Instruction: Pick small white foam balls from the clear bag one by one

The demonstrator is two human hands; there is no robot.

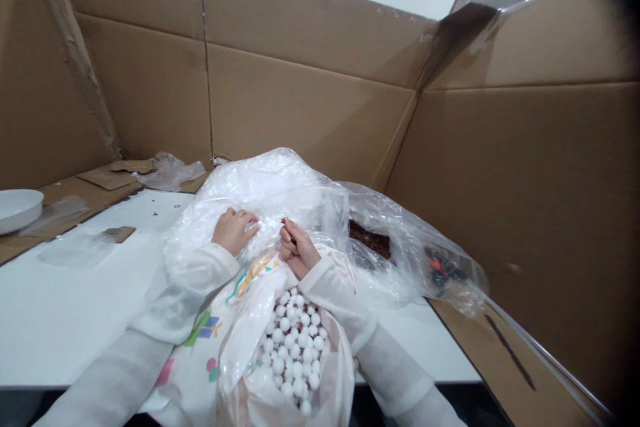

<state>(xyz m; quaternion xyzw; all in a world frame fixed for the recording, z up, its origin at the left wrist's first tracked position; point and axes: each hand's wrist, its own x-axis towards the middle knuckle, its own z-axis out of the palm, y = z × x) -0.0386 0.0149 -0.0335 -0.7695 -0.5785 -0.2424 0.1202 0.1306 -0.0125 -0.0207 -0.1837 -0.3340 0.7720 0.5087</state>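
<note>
the left hand [234, 231] is seen left of the frame's center, over a large clear plastic bag [270, 180], its fingers partly spread; whether anything is grasped cannot be told. the right hand [299, 247] is noted near the center, fingers curled with the tips pinched together, a small dark bit showing at them. below the hands, at lower center, white balls [295, 353] are held in an open printed bag [235, 373]. dark brown material [370, 239] is enclosed in clear plastic right of center. a white bench [95, 307] is covered in part by the bags.
</note>
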